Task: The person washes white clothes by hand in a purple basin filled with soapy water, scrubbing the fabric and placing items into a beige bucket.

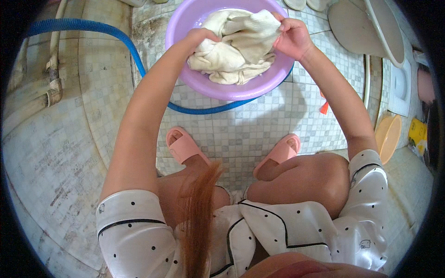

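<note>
A wet, cream-white knitted garment (238, 46) lies bunched in a round purple basin (218, 90) on the tiled floor. My left hand (201, 39) is closed on the garment's left side, with the fingers partly hidden by folds. At the upper right, my right hand (293, 38) pinches an edge of the same cloth between thumb and fingers. Between the two hands the fabric is raised and spread, while its lower folds rest in the basin. A little water shows at the basin's far side.
A blue ribbed hose (109, 28) curves from the left wall round beneath the basin. Pipes (54, 88) run along the left wall. To the right are a grey basin (352, 28), a squat toilet (399, 88) and an orange basin (388, 138). Pink slippers (183, 144) are on my feet.
</note>
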